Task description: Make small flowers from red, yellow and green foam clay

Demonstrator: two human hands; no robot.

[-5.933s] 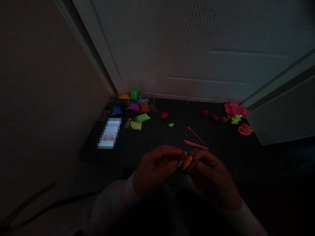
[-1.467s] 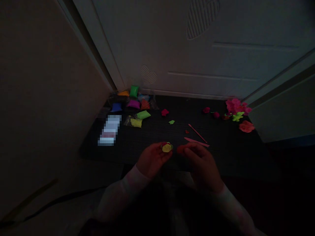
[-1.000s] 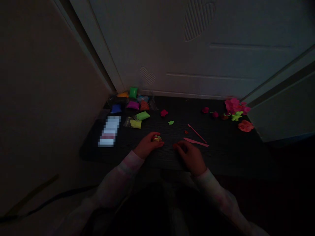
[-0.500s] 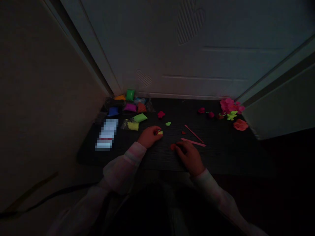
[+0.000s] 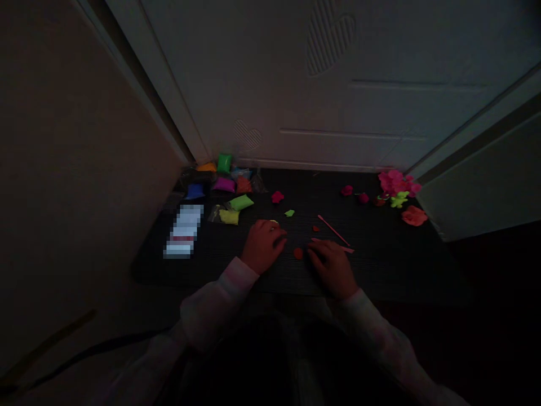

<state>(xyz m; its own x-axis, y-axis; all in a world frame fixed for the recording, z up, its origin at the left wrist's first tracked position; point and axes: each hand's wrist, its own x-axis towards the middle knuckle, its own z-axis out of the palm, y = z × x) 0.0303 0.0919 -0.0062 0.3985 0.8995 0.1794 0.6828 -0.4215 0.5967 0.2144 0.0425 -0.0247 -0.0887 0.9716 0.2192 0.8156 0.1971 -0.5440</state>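
Note:
My left hand (image 5: 262,248) hovers low over the dark table, thumb and fingers apart, nothing visible between them. Just past its knuckles shows the edge of a small pale-yellow clay piece (image 5: 274,222), mostly hidden by the hand. A flat red clay disc (image 5: 298,253) lies on the table between my two hands. To its right is my right hand (image 5: 333,268), fingers loosely curved and apart, not touching the disc. Beyond the right fingers lies a pink flat clay tool (image 5: 345,248), partly covered by that hand. A thin pink stick tool (image 5: 333,229) and a small red clay bit (image 5: 315,229) lie farther back.
Coloured clay packets (image 5: 224,184) crowd the table's back left, near a blurred-out phone-like rectangle (image 5: 184,231). A green clay leaf (image 5: 289,213) and a magenta clay flower (image 5: 277,197) lie mid-table. Several clay figures and pink flowers (image 5: 395,183) stand back right. A white panel (image 5: 262,84) rises behind.
My left hand has let go of the red and yellow clay piece and shifted right and nearer. My right hand has come off the red disc and moved slightly right.

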